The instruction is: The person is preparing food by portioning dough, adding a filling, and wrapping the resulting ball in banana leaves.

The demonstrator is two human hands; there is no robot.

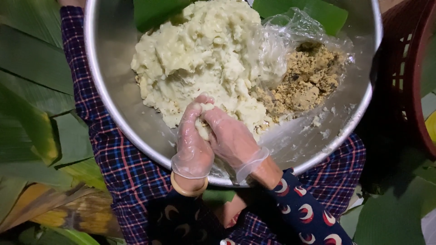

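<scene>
— Where, the small pale lump of dough [203, 127]?

— Pinched between both gloved hands, over the near rim of the big round steel bowl [113, 109]. Left hand [193, 145] cupped beneath and to the left, fingers curled up around it; right hand [231, 138] closed over it from the right, thumb on top.

— And the supply?

— Straight ahead, touching the fingertips: the large pale yellowish mound of mashed dough [204, 54], heaped from bowl centre toward the far rim. Both hands equally close, left perhaps a touch nearer.

— The filling?

— Crumbly brown mixture on a clear plastic sheet [309, 79], toward the right wall of the bowl, nearer the right hand.

— Long axis of the lump?

— Hard to tell, mostly hidden by fingers; seemingly upright between the palms.

— Around the bowl?

— Broad green leaves [32, 90] left, dark red plastic basket [408, 68] right.
</scene>
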